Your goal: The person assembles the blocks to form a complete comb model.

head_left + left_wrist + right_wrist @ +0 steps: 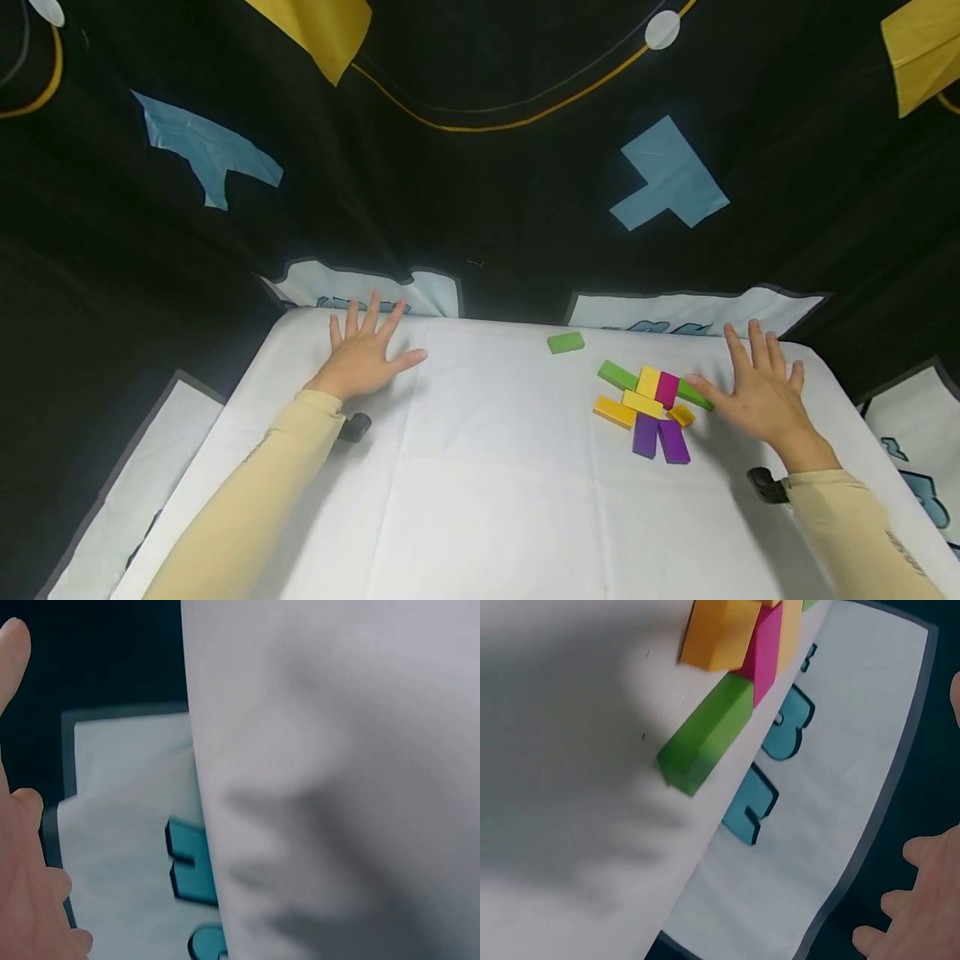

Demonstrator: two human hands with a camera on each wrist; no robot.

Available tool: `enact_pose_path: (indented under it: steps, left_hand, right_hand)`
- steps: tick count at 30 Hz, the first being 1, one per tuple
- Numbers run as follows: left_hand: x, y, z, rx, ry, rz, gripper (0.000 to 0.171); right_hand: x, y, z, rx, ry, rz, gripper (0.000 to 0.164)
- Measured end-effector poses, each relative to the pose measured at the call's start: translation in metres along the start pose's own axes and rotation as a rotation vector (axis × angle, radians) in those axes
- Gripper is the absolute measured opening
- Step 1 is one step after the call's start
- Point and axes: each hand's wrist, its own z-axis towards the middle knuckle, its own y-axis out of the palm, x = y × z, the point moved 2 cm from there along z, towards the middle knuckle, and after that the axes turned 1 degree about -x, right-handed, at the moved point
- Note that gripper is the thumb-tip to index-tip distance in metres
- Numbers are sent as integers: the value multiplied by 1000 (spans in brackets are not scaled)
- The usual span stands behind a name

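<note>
Nearest my head camera lay 2 beige sleeves, the left sleeve (247, 492) and the right sleeve (862, 529), reaching over the white table (487, 483). I saw the left hand (362, 358) toward its far left corner, fingers spread wide and holding nothing. The right hand (767, 404) was at the right, fingers also wide and holding nothing; its thumb pointed toward the right green block (697, 396), and my right wrist view showed a gap between them.

9 blocks clustered just left of that hand. The left green block (618, 375), a yellow block (648, 382), a magenta block (666, 389) and the right green block made a slanting row. Closer to the person I made out the 2nd yellow block (642, 404), between the left orange block (614, 412) and the small orange block (681, 415), then the left purple block (645, 435) and the right purple block (674, 442). A lone green block (566, 342) lay apart, near the far edge.
</note>
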Motion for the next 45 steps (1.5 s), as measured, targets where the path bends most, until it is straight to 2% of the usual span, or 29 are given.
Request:
enact_pose_path:
  steps: [7,14,18,24,29,39,45]
  left_hand:
    - [26,16,13,-26,59,-34,95]
    - [54,39,29,-52,124,-64,89]
    - [71,51,38,-74,160,-51,86]
    - [99,68,51,-130,226,-86,83]
    - [116,83,61,-160,257,-78,81]
    - [151,91,76,-169,277,-114,75]
    - [170,94,83,-176,270,-54,73]
  right_hand:
    - [-21,10,8,6,-21,35,101]
    - [-39,21,13,20,-9,76,95]
    - [-48,28,14,-5,-25,99,87]
    - [-60,37,19,-52,-42,134,81]
    - [-69,43,24,-85,-21,154,76]
    - [-80,51,31,-109,25,149,61]
    - [-87,54,35,-113,17,104,49]
